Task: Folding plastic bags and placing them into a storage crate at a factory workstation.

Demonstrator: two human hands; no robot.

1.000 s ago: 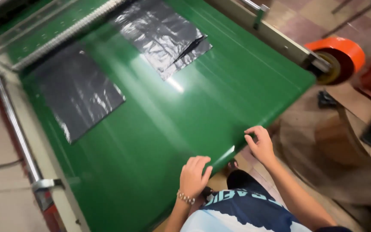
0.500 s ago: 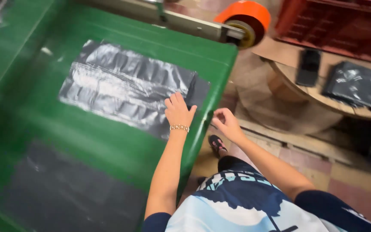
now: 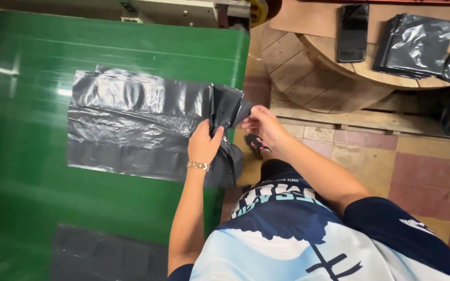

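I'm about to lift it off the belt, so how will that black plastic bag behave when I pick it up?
Probably floppy: the bag already folds and droops at the edge held by the left hand and right hand. Likely light, being thin wrinkled film. Its glossy surface may be slippery.

Bag: the black plastic bag has ridden the green belt from far off right up to the near edge.
Left hand: the left hand went from flat on bare belt to pinching the bag's end.
Right hand: the right hand left the belt's edge and now grips the lifted corner.
Bag end: lay flat half a second ago, now bunched and raised.
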